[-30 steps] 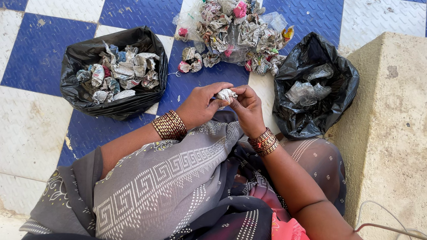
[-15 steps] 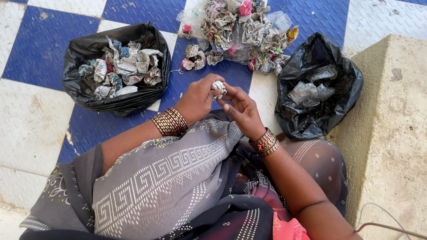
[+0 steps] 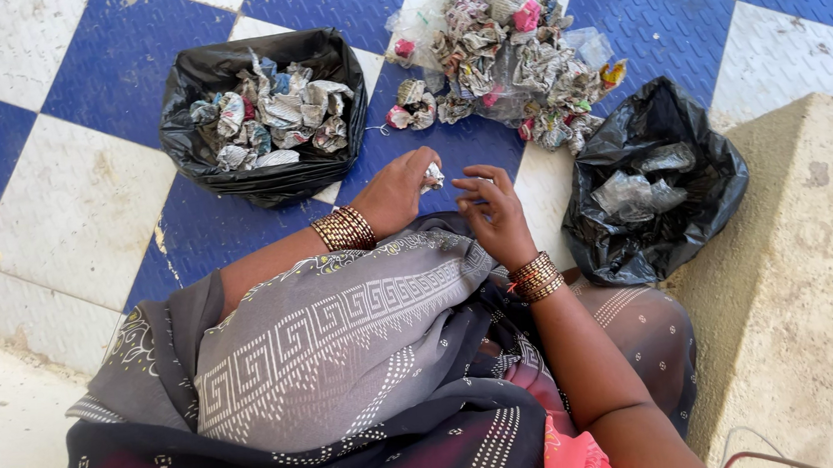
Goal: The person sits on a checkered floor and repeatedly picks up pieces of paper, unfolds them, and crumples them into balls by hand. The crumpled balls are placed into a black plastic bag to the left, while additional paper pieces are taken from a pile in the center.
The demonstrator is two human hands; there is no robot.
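My left hand (image 3: pixel 399 191) grips a small crumpled newspaper wad (image 3: pixel 432 175) above my lap. Just to its right my right hand (image 3: pixel 495 210) has the fingers apart, the fingertips close to the wad; it holds nothing that I can see. Ahead lies a pile of crumpled newspaper wads and clear plastic wraps (image 3: pixel 507 57) on the floor. At the left stands a black bag (image 3: pixel 204 153) filled with newspaper wads. On the right a second black bag (image 3: pixel 707 194) holds clear plastic wrappers (image 3: pixel 638 189).
The floor is blue and white checkered tile (image 3: pixel 52 191). A concrete block (image 3: pixel 810 275) rises at the right, touching the second bag. My lap is covered with grey patterned cloth (image 3: pixel 326 338). A thin cable (image 3: pixel 764 454) lies at the bottom right.
The wad has passed fully into my left hand, which moved slightly left. My right hand has let go and drawn apart from it. The camera view has shifted.
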